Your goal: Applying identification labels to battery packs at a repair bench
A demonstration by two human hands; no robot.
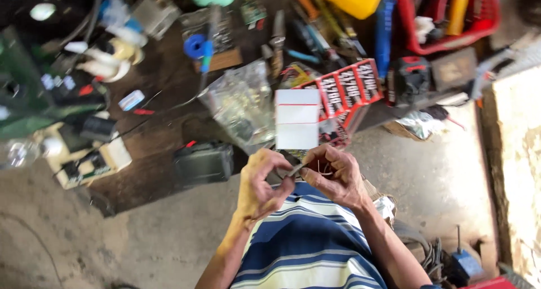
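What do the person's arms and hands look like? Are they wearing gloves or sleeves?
No gloves: both the left hand and the right hand are bare, with no rings or watch that I can see. The forearms are bare too, so no long sleeves show. Between the arms you can see a blue and white striped shirt with wide dark blue bands and thinner pale stripes.

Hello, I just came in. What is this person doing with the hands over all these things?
A person in a blue and white striped shirt holds both hands close together above a cluttered wooden bench. The left hand and the right hand pinch a small thin grey part between the fingers; what it is cannot be told. Just beyond them lie a white box, a clear plastic bag and red packages.
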